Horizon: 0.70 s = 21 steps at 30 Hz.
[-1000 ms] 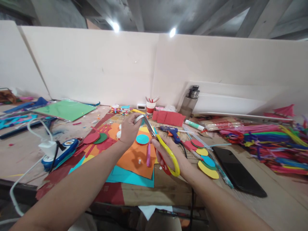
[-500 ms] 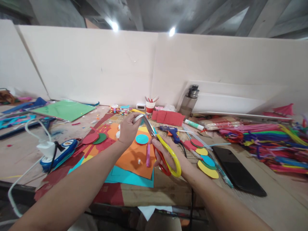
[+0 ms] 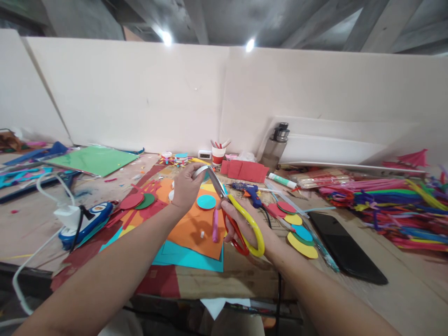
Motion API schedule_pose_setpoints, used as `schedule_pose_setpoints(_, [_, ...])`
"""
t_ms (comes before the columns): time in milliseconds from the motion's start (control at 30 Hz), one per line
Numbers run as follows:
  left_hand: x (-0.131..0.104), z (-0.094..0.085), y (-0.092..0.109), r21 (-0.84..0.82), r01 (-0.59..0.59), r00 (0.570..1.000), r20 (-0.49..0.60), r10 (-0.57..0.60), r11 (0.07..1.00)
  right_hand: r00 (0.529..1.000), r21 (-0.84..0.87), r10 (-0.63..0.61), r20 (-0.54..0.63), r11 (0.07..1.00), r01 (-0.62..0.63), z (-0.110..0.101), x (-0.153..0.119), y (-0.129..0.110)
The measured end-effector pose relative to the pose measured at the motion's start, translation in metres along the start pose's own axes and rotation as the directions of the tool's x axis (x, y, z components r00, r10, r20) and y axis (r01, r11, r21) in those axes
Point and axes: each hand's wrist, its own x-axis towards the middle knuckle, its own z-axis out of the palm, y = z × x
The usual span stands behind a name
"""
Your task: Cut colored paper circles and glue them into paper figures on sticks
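Note:
My left hand (image 3: 186,186) pinches a narrow white strip (image 3: 200,171) that curves between its fingertips. My right hand (image 3: 238,223) grips scissors (image 3: 247,219) with one yellow and one red handle. Their metal blades point up and to the left, with the tips at the strip's right end. Whether the blades have cut into the strip I cannot make out. Under the hands lie an orange sheet (image 3: 189,233) and a light-blue sheet (image 3: 196,262). On the orange sheet rest a blue paper disc (image 3: 206,202), a pink pen-like stick (image 3: 215,226) and a small white piece (image 3: 202,234).
Paper discs (image 3: 302,246) and a black phone (image 3: 346,247) lie to the right, with a blue glue gun (image 3: 252,193) behind. Pipe cleaners (image 3: 413,205) crowd the far right. A blue power strip (image 3: 86,227) sits left. A bottle (image 3: 275,148) stands by the wall.
Almost nothing differs. Both hands hold the strip and the scissors in nearly the same place.

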Motion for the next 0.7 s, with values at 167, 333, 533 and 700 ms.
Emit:
schedule_pose_setpoints(167, [0.0002,0.0002,-0.0012,-0.007,0.002,1.000,0.014,-0.002,1.000,1.000,-0.052,-0.021,0.000,0.998,0.021,-0.0009,-0.0004,-0.0022])
schedule_pose_setpoints(333, [0.0005,-0.0001,-0.0002,-0.004,-0.004,1.000,0.004,0.004,1.000,1.000,-0.063,-0.023,0.006,0.998,0.024,-0.0010,-0.0013,-0.0017])
schedule_pose_setpoints(533, [0.0001,-0.0005,0.0019,0.027,-0.004,1.000,0.008,0.003,1.000,0.999,-0.071,-0.031,-0.019,0.997,0.030,-0.0009,-0.0020,0.0003])
schedule_pose_setpoints(700, [0.0004,0.0000,0.0002,0.012,0.000,1.000,0.013,0.000,1.000,0.999,-0.074,-0.034,0.000,0.997,0.034,-0.0011,-0.0006,0.0014])
